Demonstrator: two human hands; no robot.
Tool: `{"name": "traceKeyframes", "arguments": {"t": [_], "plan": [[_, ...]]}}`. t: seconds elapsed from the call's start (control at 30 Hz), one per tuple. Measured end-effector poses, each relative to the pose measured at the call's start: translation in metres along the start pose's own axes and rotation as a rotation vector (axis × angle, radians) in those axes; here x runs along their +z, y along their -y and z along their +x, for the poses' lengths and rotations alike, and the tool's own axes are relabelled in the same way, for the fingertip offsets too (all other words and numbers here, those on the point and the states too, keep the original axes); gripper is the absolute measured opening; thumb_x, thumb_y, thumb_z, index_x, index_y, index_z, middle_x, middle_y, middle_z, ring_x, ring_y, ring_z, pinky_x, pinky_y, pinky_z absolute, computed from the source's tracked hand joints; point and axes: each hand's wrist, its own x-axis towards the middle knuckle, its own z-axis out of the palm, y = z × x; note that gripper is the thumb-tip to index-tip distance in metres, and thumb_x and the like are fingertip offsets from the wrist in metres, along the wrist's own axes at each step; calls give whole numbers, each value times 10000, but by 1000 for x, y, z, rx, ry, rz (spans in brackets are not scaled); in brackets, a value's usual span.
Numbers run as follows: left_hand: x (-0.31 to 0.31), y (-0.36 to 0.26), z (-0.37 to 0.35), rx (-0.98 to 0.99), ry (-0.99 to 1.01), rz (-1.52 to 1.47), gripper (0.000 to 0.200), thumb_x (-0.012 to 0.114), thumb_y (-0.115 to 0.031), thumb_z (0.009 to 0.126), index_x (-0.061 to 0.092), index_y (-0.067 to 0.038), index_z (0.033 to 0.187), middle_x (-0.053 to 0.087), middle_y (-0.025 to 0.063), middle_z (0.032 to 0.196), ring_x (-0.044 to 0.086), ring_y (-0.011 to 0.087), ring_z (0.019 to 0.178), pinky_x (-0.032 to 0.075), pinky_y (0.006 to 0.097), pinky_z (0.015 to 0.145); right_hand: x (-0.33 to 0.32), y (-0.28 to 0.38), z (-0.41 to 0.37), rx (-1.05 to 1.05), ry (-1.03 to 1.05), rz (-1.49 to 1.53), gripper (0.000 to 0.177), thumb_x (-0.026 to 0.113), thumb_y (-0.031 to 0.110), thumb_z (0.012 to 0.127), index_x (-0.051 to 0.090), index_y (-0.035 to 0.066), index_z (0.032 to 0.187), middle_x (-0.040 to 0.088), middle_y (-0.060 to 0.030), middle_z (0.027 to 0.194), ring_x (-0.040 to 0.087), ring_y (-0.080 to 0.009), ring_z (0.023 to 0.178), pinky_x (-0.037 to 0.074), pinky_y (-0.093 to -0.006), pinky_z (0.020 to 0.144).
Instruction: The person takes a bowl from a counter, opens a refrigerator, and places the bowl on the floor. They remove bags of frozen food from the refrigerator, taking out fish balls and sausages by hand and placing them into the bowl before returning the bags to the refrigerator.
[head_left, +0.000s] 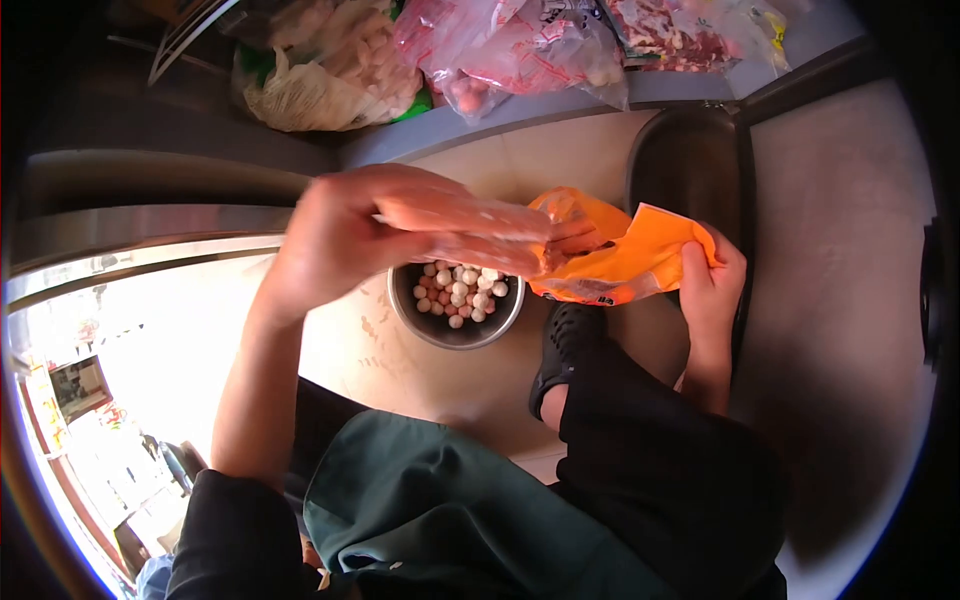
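The right hand [712, 285] clasps the bag [630, 262] above a bowl [455, 335] of balls [460, 290]. The left hand [400, 235], blurred, covers the bowl's far rim, its grip unclear. A shoe [568, 345] stands just beside the bowl.

**user1:** what's all that stuff up top?

**user2:** pile of plastic bags on the counter [560, 105]. There's a clear bag with red print [520, 45] holding pinkish round bits, a bag of dark red meat [665, 30] right of it, and a whitish bag [330, 80] of pale chunks on the left, with something green [425, 103] poking out beside it.

**user1:** and on the right?

**user2:** dark metal tub [690, 160] on the beige floor [840, 250], just below the counter edge. Far left is blown-out daylight with some street signs [80, 390], can't read them.
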Motion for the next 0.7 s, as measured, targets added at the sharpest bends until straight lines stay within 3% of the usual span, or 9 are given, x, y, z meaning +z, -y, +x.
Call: {"name": "traceKeyframes", "arguments": {"t": [0.07,0.2,0.23,0.33,0.4,0.43,0.53,0.6,0.7], "plan": [[-15,6,-23,-317,-81,-297,262,683,39,812,654,31,1073,685,91,982,650,133,828,541,256,714,-1,2,1,-8,14,-5,134,546,27,843,632,-44,916,639,-82,781,599,-141,712,476,-254,674],[-18,68,-59,-490,-35,-163,248,676,12,836,652,27,1082,681,76,936,645,120,779,554,249,654,-2,-4,3,-5,23,21,134,538,34,846,627,-46,908,630,-74,776,590,-135,706,471,-249,682],[-10,81,-65,-609,-16,-176,249,686,-6,834,653,25,1079,683,78,923,648,123,759,561,253,636,-2,-3,3,-7,31,20,134,535,32,848,625,-47,907,628,-73,774,587,-132,705,471,-249,682],[25,138,-86,-725,102,-231,258,718,-93,822,666,-4,1058,680,52,882,649,139,764,562,284,646,2,-4,5,-20,42,22,133,531,31,851,624,-47,908,625,-72,772,582,-126,704,470,-247,682],[44,152,-87,-586,208,46,274,725,-156,814,667,-34,1053,691,64,875,659,159,773,550,322,695,3,-3,3,-28,45,19,134,531,31,853,623,-47,910,624,-72,771,581,-123,704,470,-245,681],[45,153,-84,-587,209,43,274,725,-156,814,667,-34,1053,691,64,875,659,159,773,550,322,695,3,-1,4,-34,53,24,137,531,32,854,622,-49,915,623,-71,774,579,-122,704,469,-243,683],[45,148,-74,-529,51,246,292,724,-200,804,663,-64,1055,691,93,896,669,208,778,536,352,733,2,3,1,-48,71,16,134,529,28,850,617,-49,912,612,-70,771,574,-124,699,464,-243,677],[35,118,-57,-345,-41,402,285,720,-165,799,657,-57,1056,685,111,917,673,241,776,541,343,701,1,2,0,-67,77,9,127,526,23,845,613,-48,905,602,-71,764,569,-126,693,460,-243,670],[41,51,-27,-55,-197,235,215,677,-57,808,651,-24,1019,667,110,907,670,238,759,550,333,681,-10,-3,-1,-134,168,-72,219,482,2,863,621,-78,1012,617,-51,859,569,-99,779,458,-227,718]]}}
